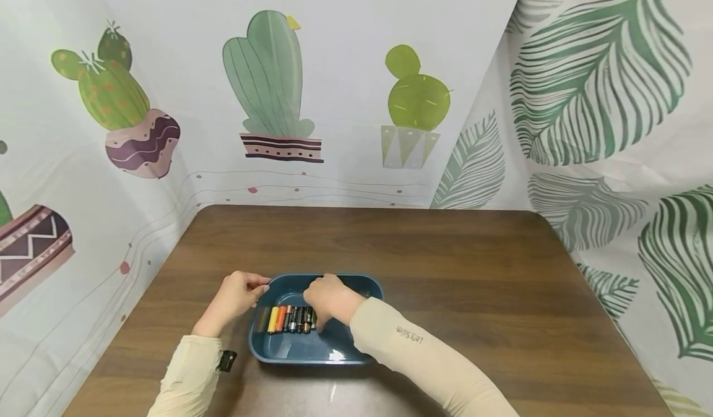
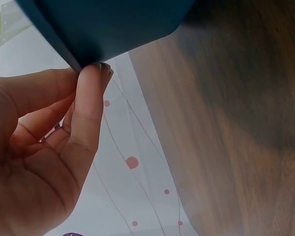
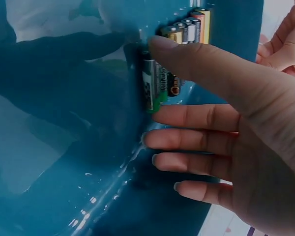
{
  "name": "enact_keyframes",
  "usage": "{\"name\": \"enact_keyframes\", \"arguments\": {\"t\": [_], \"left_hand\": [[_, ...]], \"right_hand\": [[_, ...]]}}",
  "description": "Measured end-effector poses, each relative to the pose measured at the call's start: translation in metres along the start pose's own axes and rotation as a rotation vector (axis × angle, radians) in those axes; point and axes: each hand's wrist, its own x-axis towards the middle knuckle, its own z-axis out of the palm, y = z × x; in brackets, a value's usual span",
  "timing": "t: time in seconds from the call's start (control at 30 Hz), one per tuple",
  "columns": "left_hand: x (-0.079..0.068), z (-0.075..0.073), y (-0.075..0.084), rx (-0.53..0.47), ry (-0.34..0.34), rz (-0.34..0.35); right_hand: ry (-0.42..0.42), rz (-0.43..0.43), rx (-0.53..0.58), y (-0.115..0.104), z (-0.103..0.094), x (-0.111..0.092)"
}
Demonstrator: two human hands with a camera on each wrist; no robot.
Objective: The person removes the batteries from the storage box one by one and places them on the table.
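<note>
In the head view, a glossy dark-blue rectangular tray with rounded corners (image 1: 312, 362) sits on a brown wood-grain table (image 1: 462, 275), with a white cloth printed with green cacti and leaves (image 1: 345, 46) behind it. My left hand (image 1: 239, 292) is at the tray's far left corner, and my right hand (image 1: 328, 294) reaches inside, at the right end of a side-by-side row of small cylindrical batteries (image 1: 292, 319), yellow and orange at the left, mostly black further right. Cream sleeves (image 1: 412, 349) cover my forearms, the right one lettered. In the left wrist view, my thumb and fingertips pinch the tray's rim, leaving only its thickness between them. In the right wrist view, my thumb and forefinger stand a battery's length apart, gripping a black-and-green battery (image 3: 155, 83) end to end, thumb on the upper end and forefinger on the lower. It is beside the row's end; whether it touches the tray floor I cannot tell. My other three fingers reach out loosely, slightly spread, holding nothing.
</note>
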Motion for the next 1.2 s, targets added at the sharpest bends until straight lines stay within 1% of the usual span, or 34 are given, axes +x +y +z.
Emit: {"name": "enact_keyframes", "arguments": {"t": [0.13, 0.47, 0.7, 1.0, 1.2], "left_hand": [[-0.0005, -0.0002, 0.0007, 0.003, 0.002, -0.001], [-0.0011, 0.0008, -0.0009, 0.005, 0.012, 0.007], [-0.0006, 0.0011, -0.0006, 0.001, 0.011, -0.002], [-0.002, 0.0012, 0.0005, 0.004, 0.016, 0.0], [-0.002, 0.0012, 0.0019, 0.007, 0.022, -0.001]], "right_hand": [[-0.008, 0.011, -0.001, -0.0007, 0.0017, 0.0003], [0.024, 0.017, 0.0, -0.0024, 0.0049, -0.0027], [0.06, -0.001, -0.011, -0.003, 0.008, -0.0029], [0.07, -0.012, -0.029, -0.0026, 0.0097, -0.0028], [0.085, -0.025, -0.017, -0.0017, 0.0093, -0.0039]]}}
